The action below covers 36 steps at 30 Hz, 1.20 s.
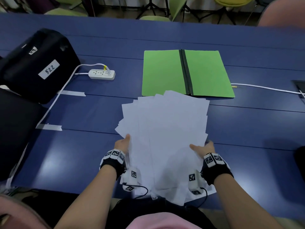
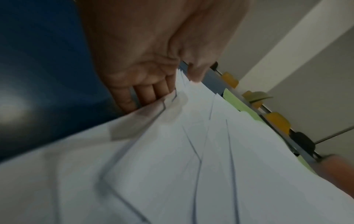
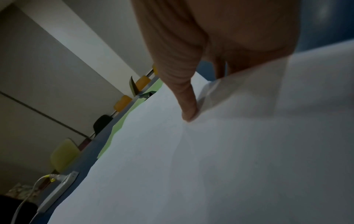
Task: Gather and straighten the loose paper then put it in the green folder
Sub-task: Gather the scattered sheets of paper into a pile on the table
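A fanned, uneven stack of white paper (image 1: 165,138) lies over the near part of the blue table (image 1: 247,129), its far corners overlapping the open green folder (image 1: 161,71). My left hand (image 1: 123,144) grips the stack's left edge, thumb on top and fingers underneath, as the left wrist view shows with the hand (image 2: 145,78) on the paper (image 2: 191,166). My right hand (image 1: 202,148) holds the right edge. In the right wrist view its thumb (image 3: 184,94) presses on the top sheet (image 3: 210,166) with the fingers below. The folder lies flat with a black spine.
A black bag (image 1: 36,63) labelled 522 sits at the far left, beside a white power strip (image 1: 101,74) with its cord taped down. A white cable (image 1: 264,87) runs right of the folder to a dark device (image 1: 299,85). Chairs stand behind the table.
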Available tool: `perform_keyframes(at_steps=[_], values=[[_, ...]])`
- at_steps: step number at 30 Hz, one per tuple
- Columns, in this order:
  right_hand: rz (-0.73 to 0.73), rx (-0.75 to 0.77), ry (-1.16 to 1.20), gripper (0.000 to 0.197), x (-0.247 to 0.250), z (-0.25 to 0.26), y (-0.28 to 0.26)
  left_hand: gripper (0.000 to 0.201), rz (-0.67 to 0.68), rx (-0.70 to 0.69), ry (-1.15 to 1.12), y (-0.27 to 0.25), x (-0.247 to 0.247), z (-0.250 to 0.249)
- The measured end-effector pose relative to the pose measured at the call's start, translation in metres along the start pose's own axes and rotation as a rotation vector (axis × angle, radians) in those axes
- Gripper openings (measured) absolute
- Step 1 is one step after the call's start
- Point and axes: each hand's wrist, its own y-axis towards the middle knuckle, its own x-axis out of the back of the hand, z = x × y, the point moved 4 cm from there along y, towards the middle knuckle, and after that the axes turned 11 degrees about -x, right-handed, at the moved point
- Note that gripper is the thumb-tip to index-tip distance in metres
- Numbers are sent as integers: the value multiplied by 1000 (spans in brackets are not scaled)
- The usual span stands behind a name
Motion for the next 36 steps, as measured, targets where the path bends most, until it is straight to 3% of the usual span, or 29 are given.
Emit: perform_keyframes(at_steps=[3, 5, 7, 10, 13, 15, 17, 18, 20, 23, 26, 30, 33, 36], values=[[4, 6, -218, 68, -3, -1, 1, 24, 71, -25, 96, 0, -13, -4], [1, 35, -257, 49, 1, -1, 5, 30, 98, -42, 152, -2, -15, -10], [105, 62, -149, 36, 8, -3, 8, 36, 156, -53, 209, -2, -18, -13], [237, 102, 3, 43, 23, -15, 8, 34, 263, -67, 314, -8, -22, -19], [338, 54, 27, 44, 25, -36, 10, 13, 264, -106, 305, -10, -32, -24], [331, 36, 36, 47, 23, -41, 13, 16, 153, -132, 243, -8, -37, -26], [325, 45, 71, 53, 18, -40, 15, 10, 16, -131, 28, -10, -32, -32], [339, 41, 106, 59, 15, -40, 15, 16, -26, -121, -65, -9, -28, -32], [369, 31, 191, 65, 11, -42, 13, 20, -24, -80, -145, -6, -20, -32], [334, 39, 283, 57, 9, -41, 8, 28, 53, -53, -100, -7, -21, -34], [349, 52, 279, 57, 2, -37, 4, 12, 68, -44, -3, -9, -24, -33], [363, 61, 215, 61, -5, -26, 1, 10, 67, -8, -48, -16, -31, -34], [353, 22, 155, 56, -9, -29, 2, 37, 94, 10, -104, -24, -36, -38], [230, -11, -24, 68, -1, -45, 6, 53, 140, -28, -51, -25, -35, -31]])
